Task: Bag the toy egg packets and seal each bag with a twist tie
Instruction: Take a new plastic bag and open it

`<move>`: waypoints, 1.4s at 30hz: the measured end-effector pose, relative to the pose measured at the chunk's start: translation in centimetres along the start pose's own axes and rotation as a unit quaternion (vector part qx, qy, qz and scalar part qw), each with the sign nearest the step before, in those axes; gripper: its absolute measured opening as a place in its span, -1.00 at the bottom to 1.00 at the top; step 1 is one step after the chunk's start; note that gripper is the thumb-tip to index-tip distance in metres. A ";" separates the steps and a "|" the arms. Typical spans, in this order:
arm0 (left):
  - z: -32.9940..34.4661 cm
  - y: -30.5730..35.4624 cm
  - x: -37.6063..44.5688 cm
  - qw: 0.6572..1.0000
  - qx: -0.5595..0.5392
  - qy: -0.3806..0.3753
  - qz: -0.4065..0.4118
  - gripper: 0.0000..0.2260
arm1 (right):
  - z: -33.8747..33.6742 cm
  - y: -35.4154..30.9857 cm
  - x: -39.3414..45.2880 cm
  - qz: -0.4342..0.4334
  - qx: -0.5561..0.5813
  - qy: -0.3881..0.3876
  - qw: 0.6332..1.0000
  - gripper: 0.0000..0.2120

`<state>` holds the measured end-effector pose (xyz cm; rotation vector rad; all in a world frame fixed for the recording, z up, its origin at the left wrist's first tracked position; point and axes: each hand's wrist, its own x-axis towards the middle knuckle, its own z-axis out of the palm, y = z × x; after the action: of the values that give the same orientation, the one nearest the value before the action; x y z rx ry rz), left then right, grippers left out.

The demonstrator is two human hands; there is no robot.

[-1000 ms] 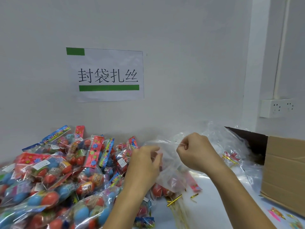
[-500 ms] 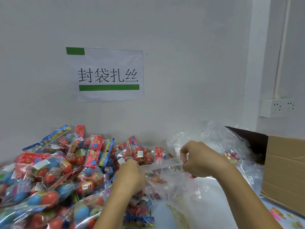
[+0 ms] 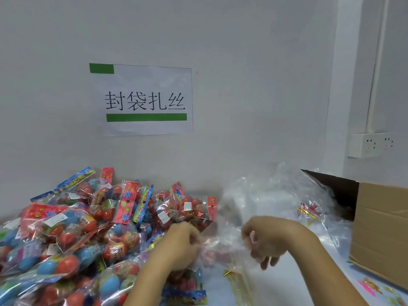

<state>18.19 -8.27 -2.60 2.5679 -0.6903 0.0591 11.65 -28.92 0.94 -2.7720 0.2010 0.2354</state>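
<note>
I see the clear bag stretched sideways between both hands, left hand pinching its left edge, right hand loosely curled on the right, grip unclear, gold twist ties just below, nearer the right.

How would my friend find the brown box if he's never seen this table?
Start at the white wall socket on the right. Drop down to the table's right edge: the cardboard box sits there beside crinkly clear bags. It's the only plain brown thing.
</note>
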 end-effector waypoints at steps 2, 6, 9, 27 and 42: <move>-0.7 0.0 0.4 0.987 -0.114 0.102 -0.041 -0.83 | -0.4 0.6 0.2 -0.016 0.056 0.044 0.997 -0.76; -1.8 0.8 0.6 0.942 -0.264 0.202 -0.049 -0.94 | -1.9 -0.1 0.2 -0.089 0.212 0.303 0.925 -0.82; -1.7 1.4 0.1 0.973 -0.203 0.101 -0.043 -0.89 | -1.4 -1.0 0.2 -0.101 0.237 0.288 0.922 -0.83; -1.5 2.9 0.0 0.921 -0.279 0.272 -0.018 -0.77 | 0.3 -3.5 0.4 0.022 0.124 0.480 0.868 -0.86; -0.7 2.5 -0.2 0.923 -0.173 0.298 -0.174 -0.72 | 0.4 -4.0 -0.1 0.011 0.165 0.349 0.922 -0.71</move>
<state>16.85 -9.71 -0.94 2.1194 -0.0048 0.5273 12.15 -25.05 1.91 -2.3974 0.4009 -0.7311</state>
